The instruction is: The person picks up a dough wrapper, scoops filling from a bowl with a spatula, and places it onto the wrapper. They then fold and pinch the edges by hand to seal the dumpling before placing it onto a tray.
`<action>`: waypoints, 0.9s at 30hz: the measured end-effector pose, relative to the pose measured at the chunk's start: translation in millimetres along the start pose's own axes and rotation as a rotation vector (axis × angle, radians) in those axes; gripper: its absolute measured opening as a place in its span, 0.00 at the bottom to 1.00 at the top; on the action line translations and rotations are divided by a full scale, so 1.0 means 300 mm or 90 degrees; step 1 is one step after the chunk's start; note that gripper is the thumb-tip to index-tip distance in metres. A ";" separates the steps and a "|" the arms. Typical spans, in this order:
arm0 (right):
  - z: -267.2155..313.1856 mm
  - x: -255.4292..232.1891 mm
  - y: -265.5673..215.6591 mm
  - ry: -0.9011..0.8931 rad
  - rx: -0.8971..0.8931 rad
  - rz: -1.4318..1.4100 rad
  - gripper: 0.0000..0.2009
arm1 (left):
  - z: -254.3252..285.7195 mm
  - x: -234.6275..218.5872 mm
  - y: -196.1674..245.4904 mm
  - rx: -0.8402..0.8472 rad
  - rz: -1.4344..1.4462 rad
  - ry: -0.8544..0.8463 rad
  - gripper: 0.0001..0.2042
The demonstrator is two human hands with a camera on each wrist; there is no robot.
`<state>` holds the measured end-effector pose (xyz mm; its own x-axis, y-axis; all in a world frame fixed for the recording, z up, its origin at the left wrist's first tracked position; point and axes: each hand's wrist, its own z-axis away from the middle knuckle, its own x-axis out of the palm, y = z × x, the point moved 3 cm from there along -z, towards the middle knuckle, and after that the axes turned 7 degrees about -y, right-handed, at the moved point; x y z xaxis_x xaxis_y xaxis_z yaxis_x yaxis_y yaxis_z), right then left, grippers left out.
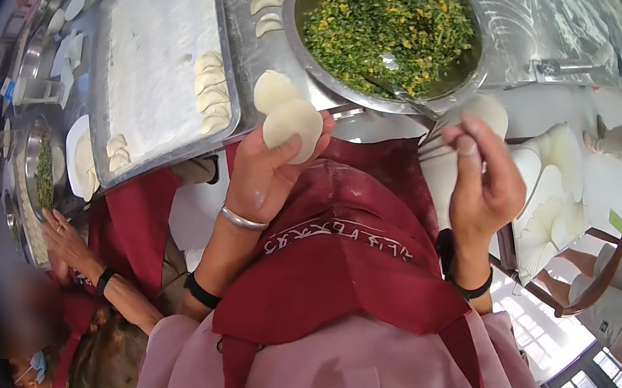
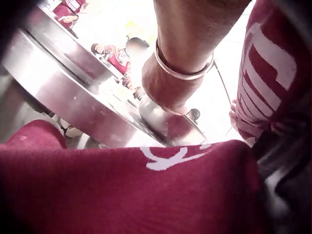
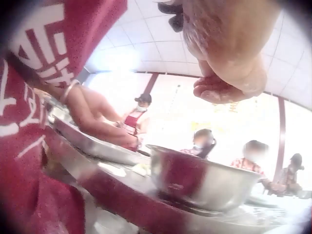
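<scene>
My left hand (image 1: 270, 167) holds a round, pale dumpling wrapper (image 1: 293, 127) with the thumb lying over its lower edge. A second wrapper (image 1: 273, 91) shows just behind it, partly covered. To the right, my right hand (image 1: 487, 174) is raised with fingers loosely bent and nothing visible in them. Beyond both hands sits a large steel bowl (image 1: 297, 7) of chopped green and yellow filling (image 1: 393, 23). A spoon (image 1: 405, 96) lies in the filling, its handle over the near rim. In the right wrist view, curled fingertips (image 3: 219, 92) hang above the bowl.
A floured metal tray (image 1: 159, 45) at left carries several folded dumplings (image 1: 213, 91). Two more dumplings (image 1: 266, 12) lie between tray and bowl. Pale wrappers (image 1: 558, 165) are spread at right, near a wooden chair (image 1: 589, 277). Another person's hand (image 1: 69, 240) is at lower left.
</scene>
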<state>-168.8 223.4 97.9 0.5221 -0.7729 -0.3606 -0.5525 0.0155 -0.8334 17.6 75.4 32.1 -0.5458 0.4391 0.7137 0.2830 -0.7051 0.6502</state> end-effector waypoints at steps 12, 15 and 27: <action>-0.083 0.090 0.159 -0.230 -0.170 0.148 0.14 | 0.020 0.018 -0.023 -0.046 -0.120 0.044 0.20; -0.105 0.103 0.163 -0.221 -0.185 0.111 0.12 | 0.026 0.006 -0.031 -0.058 -0.125 0.046 0.21; -0.176 0.184 0.168 -0.151 -0.069 -0.002 0.06 | 0.011 -0.027 -0.054 -0.107 -0.073 0.032 0.17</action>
<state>-202.0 148.0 58.2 0.6542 -0.6025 -0.4572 -0.6103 -0.0636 -0.7896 20.2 85.2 16.6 -0.6072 0.4966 0.6202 0.0832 -0.7366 0.6712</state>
